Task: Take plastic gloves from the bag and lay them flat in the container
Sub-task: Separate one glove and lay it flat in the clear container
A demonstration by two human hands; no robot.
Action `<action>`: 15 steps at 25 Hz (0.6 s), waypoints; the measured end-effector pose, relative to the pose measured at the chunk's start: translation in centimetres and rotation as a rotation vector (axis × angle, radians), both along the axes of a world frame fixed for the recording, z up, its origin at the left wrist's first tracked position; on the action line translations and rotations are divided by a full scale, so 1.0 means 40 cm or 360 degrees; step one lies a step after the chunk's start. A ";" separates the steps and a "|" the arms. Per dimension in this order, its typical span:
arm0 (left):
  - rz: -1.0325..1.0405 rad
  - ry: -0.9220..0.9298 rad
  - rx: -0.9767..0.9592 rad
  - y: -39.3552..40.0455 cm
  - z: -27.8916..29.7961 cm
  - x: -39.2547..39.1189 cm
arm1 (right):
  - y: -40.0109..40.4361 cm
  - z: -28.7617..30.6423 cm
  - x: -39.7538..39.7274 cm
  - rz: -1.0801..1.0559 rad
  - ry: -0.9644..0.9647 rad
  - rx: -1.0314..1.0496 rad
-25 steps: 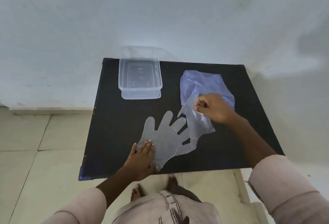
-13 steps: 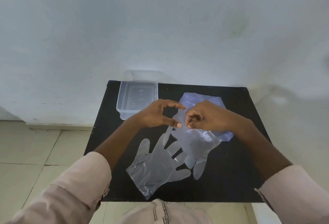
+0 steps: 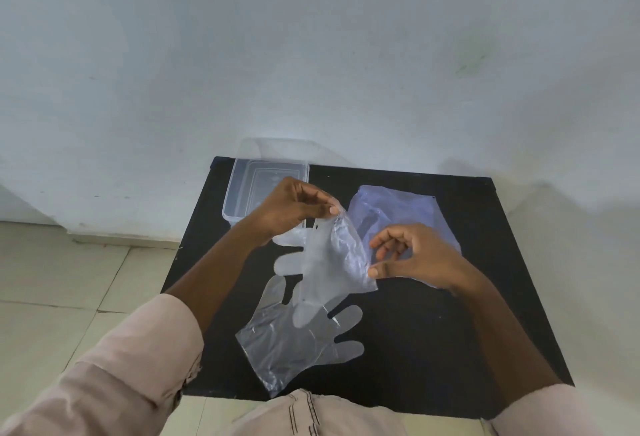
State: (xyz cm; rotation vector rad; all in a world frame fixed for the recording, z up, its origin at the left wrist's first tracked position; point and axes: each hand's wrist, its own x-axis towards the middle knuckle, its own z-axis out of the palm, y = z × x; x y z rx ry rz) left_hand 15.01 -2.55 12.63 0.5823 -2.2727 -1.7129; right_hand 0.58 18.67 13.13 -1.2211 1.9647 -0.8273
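Note:
A clear plastic glove (image 3: 330, 262) hangs in the air over the black table (image 3: 450, 331). My left hand (image 3: 294, 207) pinches its top corner, and my right hand (image 3: 412, 255) pinches its lower right edge between thumb and finger. Flat on the table below lies a second clear glove (image 3: 294, 342), fingers pointing right. The bluish plastic bag (image 3: 391, 210) lies at the back right, partly behind my right hand. A clear rectangular container (image 3: 242, 186) stands at the back left corner, partly hidden by my left hand.
The table stands against a white wall (image 3: 311, 55). Beige floor tiles (image 3: 69, 297) lie to its left. My sleeves and clothing fill the bottom of the view.
Both hands have moved apart, stretching the held glove open between them. My left hand went from pressing the flat glove on the table to gripping the raised one.

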 end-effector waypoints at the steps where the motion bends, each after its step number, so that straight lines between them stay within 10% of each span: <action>1: 0.0040 -0.0016 -0.0018 -0.003 -0.002 0.003 | -0.008 -0.008 0.008 -0.0030 0.0007 -0.0027; 15: 0.0481 -0.0325 -0.0082 -0.043 0.041 0.064 | -0.066 -0.074 0.046 -0.0271 0.0021 -0.0306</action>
